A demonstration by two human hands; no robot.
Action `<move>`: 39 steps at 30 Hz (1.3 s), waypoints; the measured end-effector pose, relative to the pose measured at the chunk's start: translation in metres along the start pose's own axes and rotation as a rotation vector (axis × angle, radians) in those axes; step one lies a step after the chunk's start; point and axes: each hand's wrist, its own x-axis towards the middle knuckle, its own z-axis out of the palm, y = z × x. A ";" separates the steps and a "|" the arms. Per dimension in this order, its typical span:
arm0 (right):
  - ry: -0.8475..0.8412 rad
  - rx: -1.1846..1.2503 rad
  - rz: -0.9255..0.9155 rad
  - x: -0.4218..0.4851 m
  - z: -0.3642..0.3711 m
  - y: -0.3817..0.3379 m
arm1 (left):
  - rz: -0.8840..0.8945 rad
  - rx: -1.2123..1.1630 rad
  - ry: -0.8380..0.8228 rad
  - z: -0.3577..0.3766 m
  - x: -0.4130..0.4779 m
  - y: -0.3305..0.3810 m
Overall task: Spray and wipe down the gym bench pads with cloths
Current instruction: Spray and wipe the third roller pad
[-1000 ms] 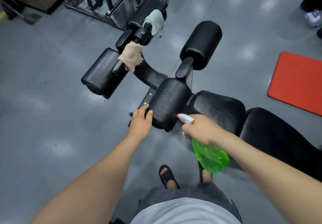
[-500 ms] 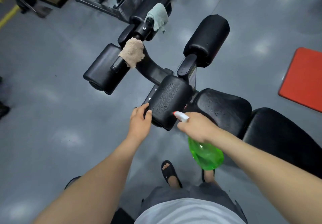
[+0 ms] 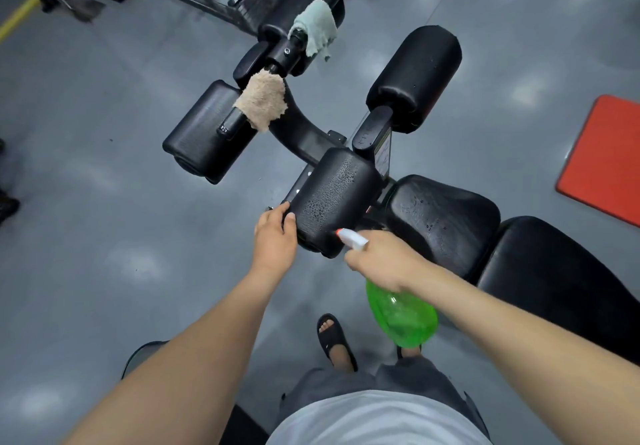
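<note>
Grey floor (image 3: pixel 104 202); spray bottle (image 3: pixel 401 316) now closer to wet pad (image 3: pixel 332 195)

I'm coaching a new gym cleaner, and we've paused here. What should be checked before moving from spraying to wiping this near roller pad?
1. The near roller pad is wetted: ok, droplets cover its top.
2. The pad is steadied: ok, the left hand grips its end.
3. The spray bottle is under control: ok, the right hand holds it, nozzle at the pad.
4. A cloth is in hand: not ok; the beige cloth and the pale green cloth hang on the frame farther off.
5. A hand is free to take a cloth: not ok, both are occupied.
6. The far right roller pad is sprayed: cannot tell.
</note>
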 end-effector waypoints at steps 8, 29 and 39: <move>0.269 0.029 0.082 0.026 -0.043 0.016 | 0.028 -0.019 -0.032 0.000 -0.006 -0.005; 0.043 0.034 -0.021 0.001 -0.003 0.008 | -0.004 -0.023 -0.095 -0.008 0.012 0.002; 0.129 -0.040 -0.021 0.019 -0.021 0.013 | 0.027 0.077 -0.166 -0.003 0.006 0.004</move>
